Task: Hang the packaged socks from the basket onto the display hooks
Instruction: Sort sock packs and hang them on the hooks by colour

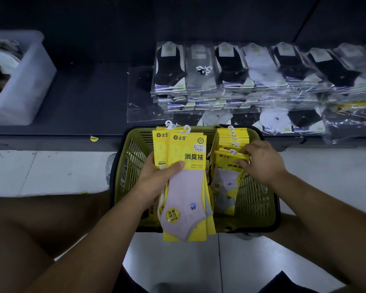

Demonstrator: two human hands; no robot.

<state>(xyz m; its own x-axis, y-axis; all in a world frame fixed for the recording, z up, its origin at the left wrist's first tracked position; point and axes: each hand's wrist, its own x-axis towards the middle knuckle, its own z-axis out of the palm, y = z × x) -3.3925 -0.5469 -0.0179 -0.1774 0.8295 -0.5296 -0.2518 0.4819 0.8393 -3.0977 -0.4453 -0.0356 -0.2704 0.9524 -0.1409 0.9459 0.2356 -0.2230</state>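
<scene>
From the head camera, looking down over the person's bare forearms, the green-yellow basket is sitting on the pale tiled floor right in front of them, its far rim close against the edge of a low dark shelf. The left hand is gripping a bundle of sock packs, fingers wrapping behind the yellow cards and the thumb pressing across the front one. The bundle is standing upright over the left half of the basket, with a pale pink sock facing out and white plastic hangers sticking up at the top. The right hand is reaching into the right half of the basket, its thumb and fingertips pinching the top edge of a single pack that is lying tilted on the others there. Behind that pack, a row of packs is standing on edge against the basket's far wall, hangers lining up. On the shelf beyond, stacks of clear-wrapped socks, black, grey and white, are lying side by side, the nearest ones reaching almost to the basket's far rim. Off to the left on the same shelf, a translucent bin is holding more bagged goods, too blurred to make out. A small yellow sticker is clinging to the shelf's front edge
</scene>
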